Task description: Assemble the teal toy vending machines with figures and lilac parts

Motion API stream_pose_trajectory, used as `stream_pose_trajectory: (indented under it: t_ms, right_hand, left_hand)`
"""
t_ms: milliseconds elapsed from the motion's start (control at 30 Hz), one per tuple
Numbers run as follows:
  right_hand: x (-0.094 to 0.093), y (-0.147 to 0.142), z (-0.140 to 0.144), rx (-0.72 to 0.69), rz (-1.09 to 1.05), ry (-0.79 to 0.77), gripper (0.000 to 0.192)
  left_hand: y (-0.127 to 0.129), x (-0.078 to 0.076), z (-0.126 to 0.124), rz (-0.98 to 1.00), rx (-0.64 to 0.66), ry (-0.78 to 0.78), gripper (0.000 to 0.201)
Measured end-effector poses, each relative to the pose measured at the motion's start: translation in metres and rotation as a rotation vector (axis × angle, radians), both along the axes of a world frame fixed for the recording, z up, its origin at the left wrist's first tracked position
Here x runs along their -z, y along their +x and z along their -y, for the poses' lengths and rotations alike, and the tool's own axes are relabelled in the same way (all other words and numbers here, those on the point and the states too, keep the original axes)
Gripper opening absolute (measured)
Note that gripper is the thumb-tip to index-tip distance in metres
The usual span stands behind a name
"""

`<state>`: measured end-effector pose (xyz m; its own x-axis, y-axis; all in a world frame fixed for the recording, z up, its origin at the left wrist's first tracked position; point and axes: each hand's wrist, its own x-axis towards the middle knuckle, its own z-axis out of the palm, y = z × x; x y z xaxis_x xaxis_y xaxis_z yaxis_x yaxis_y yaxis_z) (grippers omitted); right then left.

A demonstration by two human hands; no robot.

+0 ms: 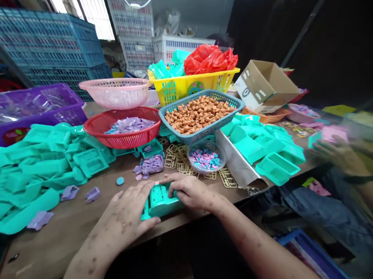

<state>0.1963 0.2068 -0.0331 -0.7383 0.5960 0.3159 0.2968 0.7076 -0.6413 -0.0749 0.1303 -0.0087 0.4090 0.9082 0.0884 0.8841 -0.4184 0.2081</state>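
Note:
A turquoise plastic toy part (161, 205) with a rounded side lies at the table's front edge, between my hands. My left hand (126, 208) grips its left end, fingers over the top and thumb along the near side. On the other end, my right hand (189, 190) is closed with curled fingers, its index finger reaching across the far top edge. A small pink piece (157, 183) shows at that edge; the fingers partly hide it. Just beyond are a heap of small purple parts (150, 165), cream sprue frames (183, 167) and a clear bowl (193, 167) of pink and blue bits.
Turquoise parts (45, 160) pile up at left, with more turquoise trays (265, 145) at right. Behind stand a red basket (123, 139), a grey-blue basket (201, 134) of brown pieces and a yellow basket (195, 82). Another person's hand (339, 153) works at far right.

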Motion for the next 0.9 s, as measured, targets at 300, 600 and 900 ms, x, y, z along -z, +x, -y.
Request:
stream_pose_trajectory:
  t_ms: [300,600,900]
  right_hand:
    - [-0.017,0.008,0.025,0.065,-0.028,0.18,0.024]
    - [-0.163,-0.005,-0.067,0.609,0.144,0.356,0.019]
    - [-0.156,-0.03,-0.17,0.574,0.663,0.229,0.022]
  left_hand:
    - [-0.006,0.01,-0.008,0.004,0.024,0.045,0.079]
    - [-0.002,-0.011,0.0,0.13,0.003,0.164,0.076]
    - [-0.03,-0.027,0.058,0.423,-0.026,0.147,0.057]
